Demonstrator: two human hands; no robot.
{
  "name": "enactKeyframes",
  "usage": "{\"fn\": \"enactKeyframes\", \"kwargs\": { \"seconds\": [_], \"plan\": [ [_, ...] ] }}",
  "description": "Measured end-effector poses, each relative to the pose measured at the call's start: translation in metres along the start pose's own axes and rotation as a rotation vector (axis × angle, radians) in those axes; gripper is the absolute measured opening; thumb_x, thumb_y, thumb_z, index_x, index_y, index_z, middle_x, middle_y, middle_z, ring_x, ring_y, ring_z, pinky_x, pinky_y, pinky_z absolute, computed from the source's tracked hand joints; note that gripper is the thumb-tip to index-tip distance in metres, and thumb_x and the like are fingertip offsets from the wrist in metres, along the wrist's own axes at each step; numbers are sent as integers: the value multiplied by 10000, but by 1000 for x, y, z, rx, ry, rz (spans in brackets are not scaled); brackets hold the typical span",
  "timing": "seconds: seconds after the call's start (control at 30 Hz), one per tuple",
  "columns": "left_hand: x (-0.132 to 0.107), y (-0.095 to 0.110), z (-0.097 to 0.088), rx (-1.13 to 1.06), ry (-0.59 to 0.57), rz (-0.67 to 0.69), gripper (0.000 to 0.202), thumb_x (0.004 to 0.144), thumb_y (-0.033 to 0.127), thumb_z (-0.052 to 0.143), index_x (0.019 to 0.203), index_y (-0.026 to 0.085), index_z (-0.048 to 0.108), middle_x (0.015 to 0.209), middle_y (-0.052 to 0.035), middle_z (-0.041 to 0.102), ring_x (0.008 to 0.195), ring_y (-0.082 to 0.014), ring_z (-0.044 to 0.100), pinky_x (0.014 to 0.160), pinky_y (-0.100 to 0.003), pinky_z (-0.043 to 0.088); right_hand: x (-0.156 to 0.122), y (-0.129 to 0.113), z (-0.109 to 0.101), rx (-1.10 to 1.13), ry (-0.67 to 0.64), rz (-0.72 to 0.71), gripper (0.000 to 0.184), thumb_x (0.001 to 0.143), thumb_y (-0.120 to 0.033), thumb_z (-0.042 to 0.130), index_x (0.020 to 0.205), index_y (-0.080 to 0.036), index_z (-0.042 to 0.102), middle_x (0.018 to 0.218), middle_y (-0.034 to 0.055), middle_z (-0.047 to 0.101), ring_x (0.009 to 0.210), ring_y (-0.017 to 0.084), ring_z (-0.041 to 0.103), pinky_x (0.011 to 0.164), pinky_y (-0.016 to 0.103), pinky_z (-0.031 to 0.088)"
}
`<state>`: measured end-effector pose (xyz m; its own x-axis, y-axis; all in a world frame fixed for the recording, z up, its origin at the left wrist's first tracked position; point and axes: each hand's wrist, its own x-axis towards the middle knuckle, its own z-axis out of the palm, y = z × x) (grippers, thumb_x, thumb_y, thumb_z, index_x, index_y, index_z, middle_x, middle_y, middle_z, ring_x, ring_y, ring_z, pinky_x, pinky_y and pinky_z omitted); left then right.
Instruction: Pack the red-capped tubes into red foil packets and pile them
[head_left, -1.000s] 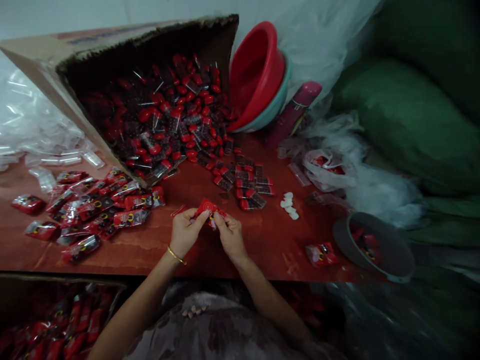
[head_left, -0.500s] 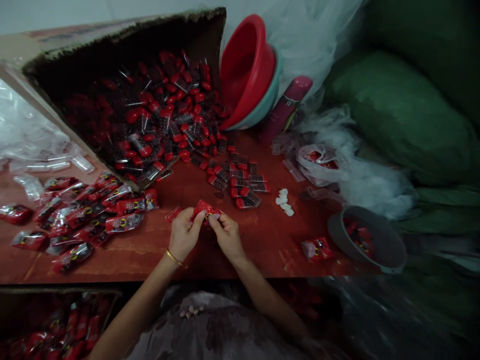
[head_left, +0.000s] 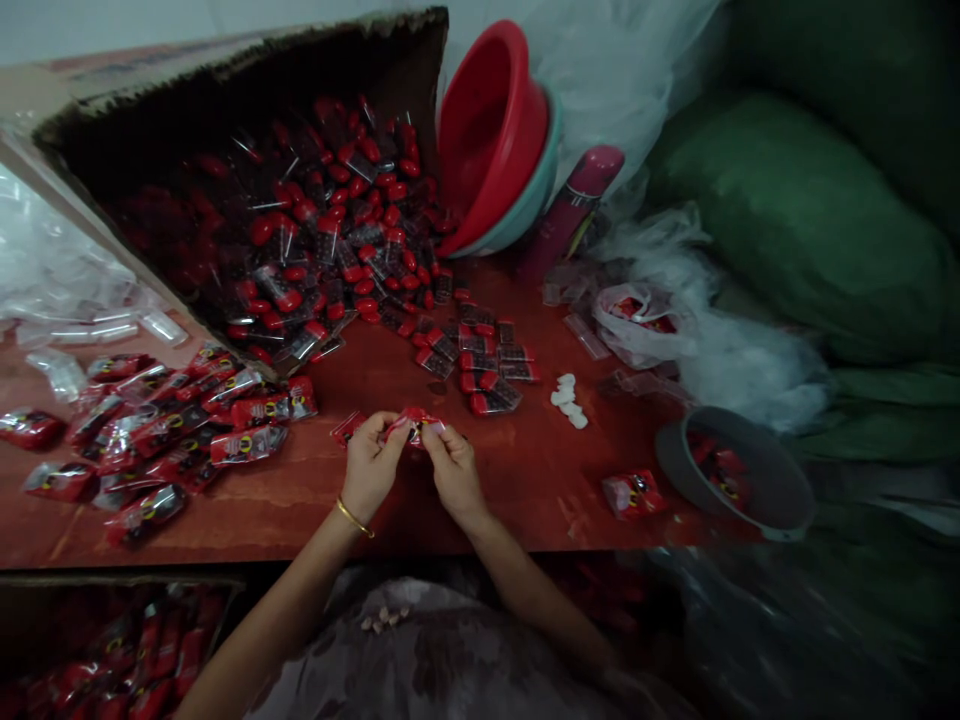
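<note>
Both of my hands meet over the red wooden table [head_left: 315,500] near its front edge. My left hand [head_left: 369,468], with a gold bangle on the wrist, and my right hand [head_left: 453,470] pinch a small red packet [head_left: 411,421] between their fingertips. Another red packet [head_left: 348,428] lies just left of my left hand. A small pile of red-and-dark sachets [head_left: 484,365] sits just beyond my hands.
A tipped cardboard box [head_left: 247,200] spills red-and-dark sachets at the back. Sealed red packets [head_left: 172,425] lie heaped on the left. Red and teal bowls [head_left: 495,140] lean behind. White tablets [head_left: 568,398], a grey bowl [head_left: 739,480], plastic bags and green sacks [head_left: 795,230] lie to the right.
The packet has folded smaller between my fingertips and my hands have drawn slightly closer together. The view has shifted a little.
</note>
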<state>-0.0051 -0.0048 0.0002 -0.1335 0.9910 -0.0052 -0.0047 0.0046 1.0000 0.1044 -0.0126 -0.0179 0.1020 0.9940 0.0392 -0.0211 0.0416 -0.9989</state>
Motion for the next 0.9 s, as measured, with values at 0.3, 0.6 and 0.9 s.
{"fn": "enactKeyframes", "kwargs": {
  "seconds": [0.3,0.6,0.9],
  "plan": [
    [-3,-3,9,-316,61,-255,361,565,419,767,787,141,703,791,-44,714,714,-143,621,750,-286,486,2,7,3,-89,81,-53,229,849,-379,495,808,-199,632,707,7,648,658,146,574,623,255,463],
    [7,4,-1,-449,148,-451,424,458,424,824,716,127,667,677,-7,662,593,-99,581,595,-233,476,45,-3,-87,-963,142,-351,394,800,-390,548,1102,-137,559,1054,144,639,956,278,557,841,407,414],
    [6,7,-1,-538,28,-563,427,459,487,808,635,144,625,649,-19,655,583,-104,588,608,-245,476,72,10,-122,-1248,79,-293,287,824,-248,474,1042,-120,608,845,132,691,784,256,599,788,399,398]
  ]
}}
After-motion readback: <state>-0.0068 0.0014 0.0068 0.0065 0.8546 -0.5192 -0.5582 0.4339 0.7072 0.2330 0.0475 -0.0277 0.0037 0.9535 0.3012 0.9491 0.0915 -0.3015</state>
